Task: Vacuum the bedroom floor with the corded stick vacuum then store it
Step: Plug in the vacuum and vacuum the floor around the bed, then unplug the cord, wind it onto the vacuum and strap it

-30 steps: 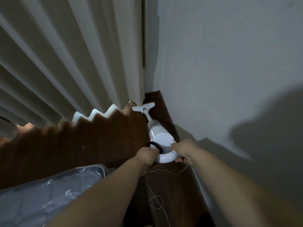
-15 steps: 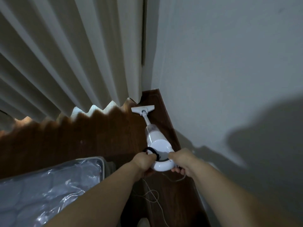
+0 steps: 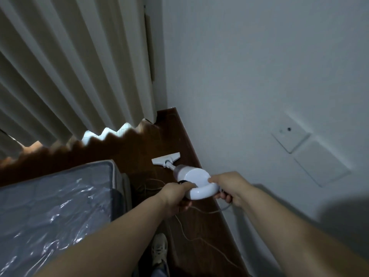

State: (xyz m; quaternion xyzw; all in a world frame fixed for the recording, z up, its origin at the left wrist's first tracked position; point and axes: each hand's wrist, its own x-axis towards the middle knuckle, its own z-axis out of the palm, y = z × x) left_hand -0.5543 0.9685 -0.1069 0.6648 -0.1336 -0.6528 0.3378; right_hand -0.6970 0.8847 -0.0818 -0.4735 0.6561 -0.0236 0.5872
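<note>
Your 2 hands, left hand (image 3: 176,194) and right hand (image 3: 227,188), both grip the white stick vacuum (image 3: 191,176) by its loop handle; its floor head (image 3: 165,159) sits on the dark wood floor (image 3: 139,154) between mattress (image 3: 56,196) and wall (image 3: 249,76).

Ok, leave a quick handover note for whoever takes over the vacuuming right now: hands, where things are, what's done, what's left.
Left hand: grips the left side of the vacuum's loop handle.
Right hand: grips the right side of the same handle.
Stick vacuum: floor head flat on the dark wood floor, in the strip between the plastic-wrapped mattress and the white wall, short of the curtain corner.
Cord: trails loose on the floor near the shoe; mind the feet.
Done: cannot tell how much floor is covered.
Left: finish the floor, then store the vacuum.
</note>
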